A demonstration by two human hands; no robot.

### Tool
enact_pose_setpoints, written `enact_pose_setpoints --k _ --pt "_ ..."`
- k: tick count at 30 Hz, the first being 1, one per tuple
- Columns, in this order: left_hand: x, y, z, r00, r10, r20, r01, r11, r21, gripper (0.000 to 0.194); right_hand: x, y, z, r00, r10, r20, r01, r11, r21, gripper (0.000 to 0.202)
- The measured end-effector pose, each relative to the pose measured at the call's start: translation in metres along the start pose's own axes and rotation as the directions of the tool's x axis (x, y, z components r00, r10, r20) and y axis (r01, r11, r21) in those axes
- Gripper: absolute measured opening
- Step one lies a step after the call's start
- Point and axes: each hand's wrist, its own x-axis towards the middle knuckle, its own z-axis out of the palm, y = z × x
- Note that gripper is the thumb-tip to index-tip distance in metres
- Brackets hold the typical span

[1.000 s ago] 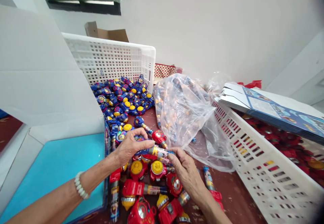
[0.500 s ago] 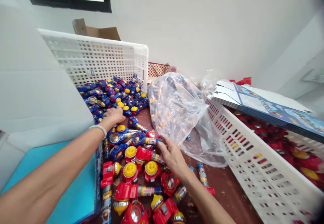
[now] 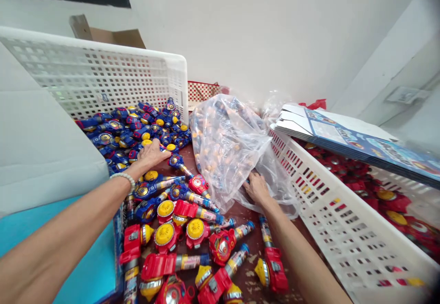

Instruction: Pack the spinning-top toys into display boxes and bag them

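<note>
My left hand, with a bead bracelet at the wrist, reaches over the pile of blue toys; its fingers touch a blue toy with a yellow disc, and their grip is partly hidden. At the mouth of a clear plastic bag full of tubes is my right hand, its fingers bent round a small blue-ended piece by the plastic. Below both hands lie red toys with yellow discs and labelled tubes. Several blue toys with tubes rest just under my left hand.
A white crate stands behind the blue pile. Another white crate at the right holds red toys, with flat printed cartons across it. A bright blue box is at lower left.
My right hand has moved from the tubes up and right to the plastic bag. My left hand remains by the blue pile. The view has shifted slightly to the right.
</note>
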Motion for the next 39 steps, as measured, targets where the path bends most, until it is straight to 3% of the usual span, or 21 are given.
enact_pose_setpoints --k 3,7,10,12,13,16,18,22,26,29,32,35,39 --pt "-0.014 0.017 -0.010 0.998 -0.006 0.069 0.027 0.953 -0.303 0.048 0.003 -0.004 0.004 0.999 0.045 0.019 -0.044 0.999 -0.025 0.017" --pt "-0.055 0.030 -0.026 0.952 0.096 0.291 0.115 0.767 -0.631 0.045 -0.014 -0.001 -0.015 0.992 0.127 -0.018 -0.127 0.992 0.014 0.028" --pt "-0.093 0.035 -0.027 0.887 0.132 0.443 0.325 0.504 -0.801 0.043 -0.054 -0.011 -0.039 0.990 0.122 -0.071 -0.116 0.990 0.081 0.036" --pt "-0.118 0.039 -0.020 0.848 0.166 0.504 0.440 0.312 -0.842 0.043 -0.089 -0.030 -0.049 0.997 0.020 -0.073 -0.009 0.988 0.156 0.038" --pt "-0.129 0.041 -0.015 0.845 0.181 0.504 0.453 0.258 -0.853 0.043 -0.107 -0.043 -0.051 0.994 -0.088 -0.059 0.100 0.966 0.238 0.038" --pt "-0.157 0.048 -0.002 0.874 0.214 0.437 0.378 0.266 -0.887 0.041 -0.148 -0.079 -0.045 0.927 -0.370 -0.061 0.368 0.863 0.346 0.029" --pt "-0.170 0.051 0.003 0.883 0.233 0.407 0.335 0.292 -0.896 0.037 -0.162 -0.094 -0.036 0.875 -0.468 -0.120 0.481 0.818 0.316 0.026" --pt "-0.185 0.053 0.005 0.917 0.203 0.344 0.277 0.296 -0.914 0.034 -0.168 -0.101 -0.025 0.808 -0.546 -0.222 0.587 0.775 0.232 0.025" --pt "-0.196 0.056 0.008 0.964 0.088 0.253 0.218 0.288 -0.932 0.039 -0.172 -0.101 -0.023 0.751 -0.590 -0.297 0.640 0.761 0.107 0.026" --pt "-0.202 0.058 0.012 0.993 0.029 0.118 0.104 0.308 -0.946 0.038 -0.174 -0.104 -0.025 0.743 -0.581 -0.332 0.639 0.764 0.092 0.025" --pt "-0.205 0.060 0.014 0.997 0.056 0.046 0.022 0.371 -0.928 0.035 -0.176 -0.104 -0.029 0.748 -0.577 -0.328 0.645 0.748 0.158 0.024" --pt "-0.206 0.060 0.013 0.992 0.127 0.029 -0.029 0.435 -0.900 0.031 -0.178 -0.103 -0.034 0.766 -0.582 -0.273 0.641 0.727 0.246 0.029" --pt "-0.208 0.062 0.011 0.990 0.134 0.041 -0.017 0.405 -0.914 0.028 -0.183 -0.103 -0.040 0.788 -0.565 -0.243 0.612 0.678 0.408 0.033"
